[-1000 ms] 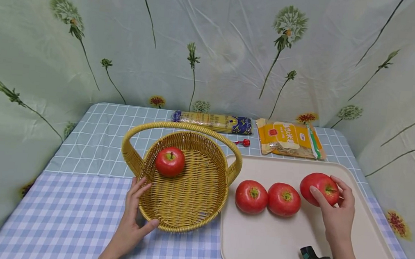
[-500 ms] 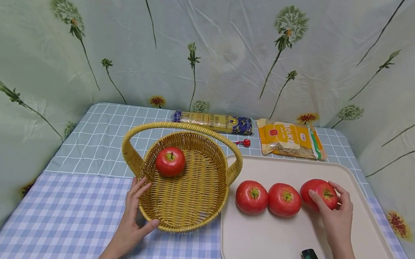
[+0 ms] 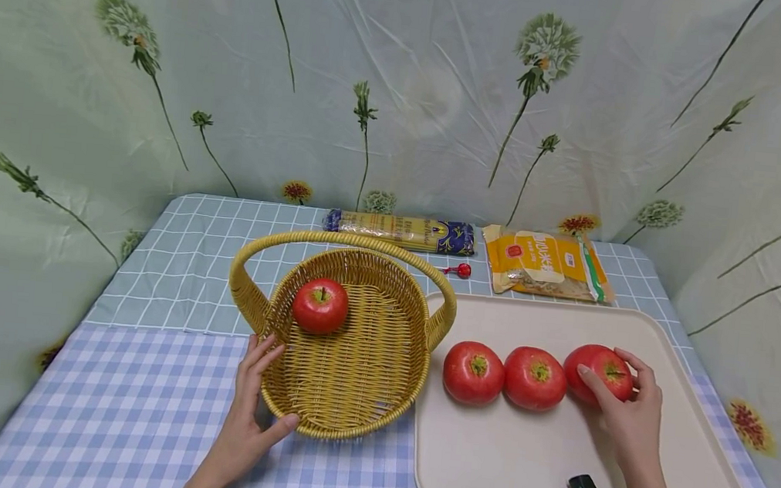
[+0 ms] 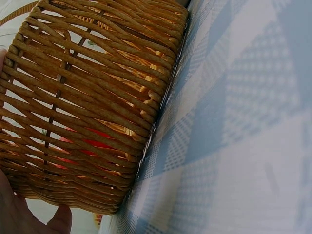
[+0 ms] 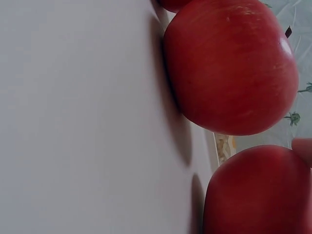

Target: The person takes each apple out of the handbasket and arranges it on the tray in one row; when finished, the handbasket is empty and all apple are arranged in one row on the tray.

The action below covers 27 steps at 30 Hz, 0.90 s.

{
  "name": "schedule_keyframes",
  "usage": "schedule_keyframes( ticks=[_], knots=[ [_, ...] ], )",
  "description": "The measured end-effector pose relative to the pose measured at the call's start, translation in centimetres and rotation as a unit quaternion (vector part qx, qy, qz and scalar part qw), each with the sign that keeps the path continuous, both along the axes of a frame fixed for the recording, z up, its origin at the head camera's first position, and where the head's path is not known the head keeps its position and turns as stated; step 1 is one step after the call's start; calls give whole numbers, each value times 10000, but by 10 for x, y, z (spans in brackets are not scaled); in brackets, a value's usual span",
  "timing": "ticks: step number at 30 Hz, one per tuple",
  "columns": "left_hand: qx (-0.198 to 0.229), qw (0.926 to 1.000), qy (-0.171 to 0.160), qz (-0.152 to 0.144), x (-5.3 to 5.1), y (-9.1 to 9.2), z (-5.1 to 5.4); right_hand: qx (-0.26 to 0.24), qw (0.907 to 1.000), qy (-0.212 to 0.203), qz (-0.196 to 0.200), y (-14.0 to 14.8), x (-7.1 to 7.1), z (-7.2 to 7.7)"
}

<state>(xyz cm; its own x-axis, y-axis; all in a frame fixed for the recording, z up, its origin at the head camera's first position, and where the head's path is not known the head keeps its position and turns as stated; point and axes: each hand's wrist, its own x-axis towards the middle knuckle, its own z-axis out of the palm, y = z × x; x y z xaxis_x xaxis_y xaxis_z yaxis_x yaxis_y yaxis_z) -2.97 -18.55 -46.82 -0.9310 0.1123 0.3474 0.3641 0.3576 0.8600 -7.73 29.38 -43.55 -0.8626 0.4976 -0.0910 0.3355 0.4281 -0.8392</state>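
My left hand [image 3: 243, 417] rests against the left side of the yellow wicker basket [image 3: 339, 430], fingers and thumb spread and fairly straight at its rim. One red apple [image 3: 320, 305] lies in the basket at the back left; it shows red through the weave in the left wrist view. On the beige tray [image 3: 496, 470], my right hand [image 3: 630, 412] holds a red apple [image 3: 598, 373] between thumb and fingers, at the right end of a row. Left of it sit a second apple [image 3: 535, 378] and a third apple [image 3: 473, 372]. Whether the held apple touches the tray cannot be told.
Behind the basket lies a long yellow-and-blue packet [image 3: 400, 232], beside an orange food bag [image 3: 547, 264]. A small red item [image 3: 462, 270] is near the bag. The basket's arched handle [image 3: 349, 240] stands up. A floral curtain [image 3: 404, 90] hangs behind the checked cloth [image 3: 139, 408].
My right hand has lowered the apple toward the tray, bringing it level with the other two in the row. The left hand and the basket have stayed in place.
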Motion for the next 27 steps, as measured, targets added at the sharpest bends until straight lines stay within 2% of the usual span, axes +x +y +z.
schedule_keyframes(
  ticks=[11,27],
  knots=[
    [33,10000,-37,-10,1,0,-1,97,9999,-57,-5,-3,2,0],
    [61,9999,-63,-58,0,0,2,493,9976,-99,475,-1,0,-1]
  ],
)
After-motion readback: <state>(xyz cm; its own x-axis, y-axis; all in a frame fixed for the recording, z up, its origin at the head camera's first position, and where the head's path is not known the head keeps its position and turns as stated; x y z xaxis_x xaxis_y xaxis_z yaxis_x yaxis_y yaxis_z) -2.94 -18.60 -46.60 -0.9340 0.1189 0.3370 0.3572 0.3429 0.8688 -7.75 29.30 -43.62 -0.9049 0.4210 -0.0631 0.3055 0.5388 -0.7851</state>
